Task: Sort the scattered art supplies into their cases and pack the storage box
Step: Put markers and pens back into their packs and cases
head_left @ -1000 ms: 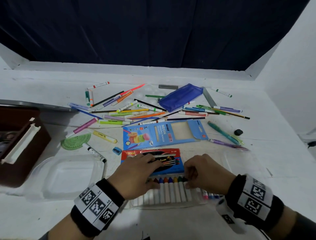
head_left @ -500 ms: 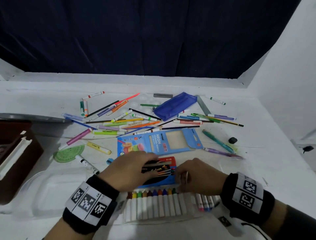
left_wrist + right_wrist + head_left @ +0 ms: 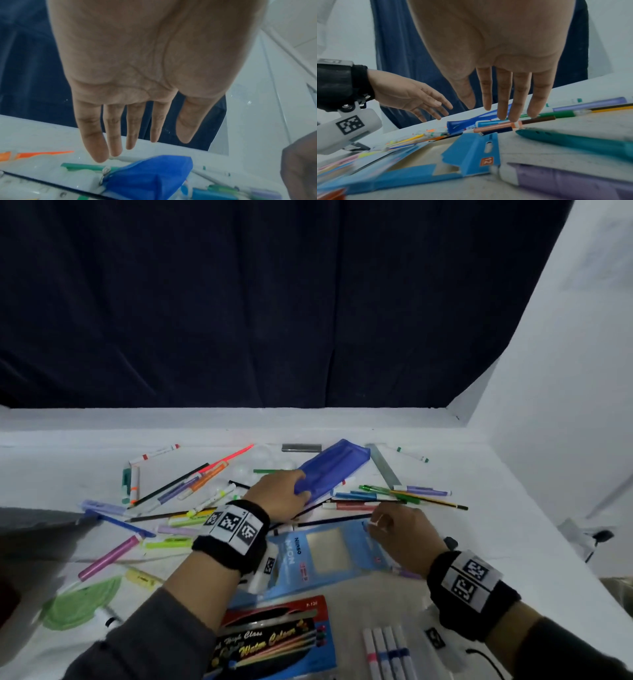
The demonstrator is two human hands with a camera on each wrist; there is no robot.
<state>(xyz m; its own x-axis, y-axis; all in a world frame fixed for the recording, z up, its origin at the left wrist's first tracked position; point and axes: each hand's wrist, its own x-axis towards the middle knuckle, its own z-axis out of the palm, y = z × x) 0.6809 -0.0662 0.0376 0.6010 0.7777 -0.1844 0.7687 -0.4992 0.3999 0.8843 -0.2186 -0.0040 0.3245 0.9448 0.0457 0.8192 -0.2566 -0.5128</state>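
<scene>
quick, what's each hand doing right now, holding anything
Left hand: open, fingers straight, reaching at the blue fabric pencil pouch, holding nothing.
Right hand: open, fingers straight above scattered pens, holding nothing.

Staged recording setup: white tabletop [image 3: 479, 577] w/ dark backdrop curtain [image 3: 274, 302], white walls [image 3: 565, 371].

The left hand [image 3: 282, 496] was stretched far forward, palm down, its fingers [image 3: 96, 142] straight and slightly spread, the thumb held apart from them. The right hand [image 3: 402, 537] sat nearer the body, also palm down, with its fingers [image 3: 504, 97] straight and close together, pointing down and forward. Both wrists wore black bands with printed markers, and dark grey sleeves covered both forearms.
</scene>
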